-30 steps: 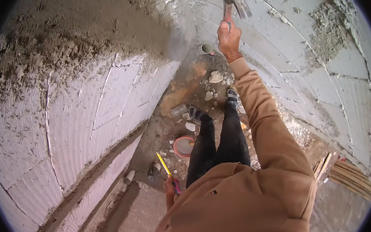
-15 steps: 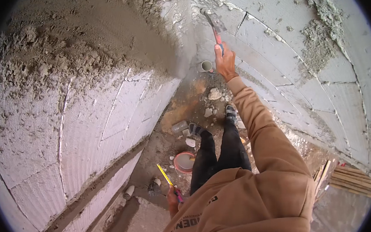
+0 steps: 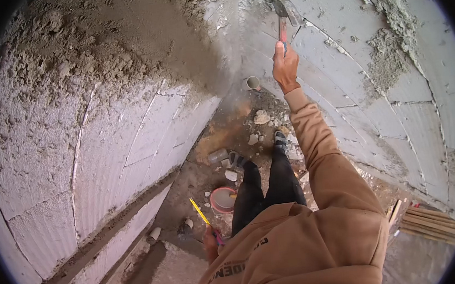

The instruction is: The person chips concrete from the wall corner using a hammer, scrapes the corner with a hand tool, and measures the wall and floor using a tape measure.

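My right hand [image 3: 286, 69] is closed round the red handle of a hammer [image 3: 282, 23], arm stretched out at the top of the view. The hammer's dark head is at the right-hand block wall [image 3: 334, 75], near the corner; whether it touches the wall I cannot tell. Low beside my body, my left hand [image 3: 210, 243] grips a tape measure [image 3: 218, 238], pink and dark, with a length of yellow blade sticking out up and to the left. The left wall [image 3: 126, 139] carries rough grey mortar [image 3: 123, 38] on its upper part.
A pipe end [image 3: 253, 83] stands in the corner. On the floor lie rubble [image 3: 261, 117], a clear bottle [image 3: 218, 156] and a red-rimmed bucket [image 3: 213, 201] of grey material beside my legs. Wooden slats [image 3: 432, 224] are stacked at the lower right.
Over the last second the hammer swung left towards the corner, then back right, with my right hand still round it. The camera view shifted slightly. My left hand kept the tape measure low.
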`<state>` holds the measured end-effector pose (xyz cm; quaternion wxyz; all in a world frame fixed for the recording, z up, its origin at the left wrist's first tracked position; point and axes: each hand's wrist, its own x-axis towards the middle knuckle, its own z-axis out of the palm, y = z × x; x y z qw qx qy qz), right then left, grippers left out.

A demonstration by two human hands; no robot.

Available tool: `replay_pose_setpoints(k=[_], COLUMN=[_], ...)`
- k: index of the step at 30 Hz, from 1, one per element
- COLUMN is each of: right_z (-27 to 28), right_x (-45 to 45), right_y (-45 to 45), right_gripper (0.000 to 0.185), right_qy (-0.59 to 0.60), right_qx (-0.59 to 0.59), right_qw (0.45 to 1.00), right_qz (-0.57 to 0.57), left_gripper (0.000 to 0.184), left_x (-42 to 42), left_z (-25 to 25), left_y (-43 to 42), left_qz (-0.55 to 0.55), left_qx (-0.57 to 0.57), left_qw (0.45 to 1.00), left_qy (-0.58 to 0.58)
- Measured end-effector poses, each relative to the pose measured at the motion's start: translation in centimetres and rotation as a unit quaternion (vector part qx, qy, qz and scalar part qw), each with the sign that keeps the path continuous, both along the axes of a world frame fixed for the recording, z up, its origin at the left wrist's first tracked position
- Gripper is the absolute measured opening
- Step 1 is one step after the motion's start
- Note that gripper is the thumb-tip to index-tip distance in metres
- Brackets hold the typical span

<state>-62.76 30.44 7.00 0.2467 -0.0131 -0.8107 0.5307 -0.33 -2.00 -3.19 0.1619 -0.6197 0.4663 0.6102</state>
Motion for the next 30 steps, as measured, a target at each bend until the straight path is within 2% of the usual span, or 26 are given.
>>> replay_pose_setpoints(k=[2,4,7,9,10,14,17,19,22,25,27,30], right_z=[1.8,3.8,3.1,-0.6,-2.4,0.7,1.8,2.9,2.1,-1.2,-1.9,-0.4], right_x=[1.2,1.1,0.0,-2.3,-4.0,-0.9,0.9,0.7,-0.3,-2.6,-3.7,-1.1], right_y=[-0.3,0.0,-0.9,-0.2,0.8,-0.4,-0.3,0.1,-0.4,0.6,1.3,0.6], right_gripper=[0.048,0.048,0.051,0.054,0.053,0.050,0.052,0.051,0.052,0.056,0.057,0.054], right_qy=[0.043,0.128,0.177,0.105,-0.068,-0.033,-0.005,0.082,0.186,0.096,-0.042,-0.047], right_qx=[-0.108,-0.154,-0.125,0.022,0.144,0.082,-0.053,-0.134,-0.177,0.017,0.126,0.060], right_qw=[0.992,0.972,0.968,0.994,0.987,0.996,0.998,0.983,0.956,0.995,0.991,0.997], right_qz=[0.046,0.125,0.124,0.023,-0.036,-0.021,0.025,0.091,0.141,0.031,-0.010,-0.009], left_gripper=[0.054,0.054,0.054,0.054,0.055,0.057,0.054,0.052,0.050,0.045,0.044,0.047], left_x=[-0.2,0.1,1.8,2.6,3.0,3.6,3.9,4.1,3.9,2.1,1.2,1.0], left_z=[0.4,-0.1,-0.6,-0.9,-0.9,-1.1,-2.0,-2.7,-2.6,-1.7,-1.2,-0.2], left_y=[0.2,0.4,-0.5,-1.2,-1.2,-2.1,-2.6,-2.8,-2.6,-2.6,-2.7,-2.1], left_qz=[0.021,0.019,-0.044,-0.076,-0.075,-0.045,-0.083,-0.041,0.006,0.004,-0.007,-0.013], left_qx=[0.002,-0.015,-0.013,-0.009,-0.011,-0.001,-0.028,-0.014,0.004,0.039,0.044,0.027], left_qw=[1.000,1.000,0.999,0.997,0.997,0.999,0.996,0.999,1.000,0.999,0.999,0.999], left_qy=[0.010,-0.010,-0.014,-0.012,-0.015,0.024,0.007,0.008,-0.012,-0.010,0.014,0.045])
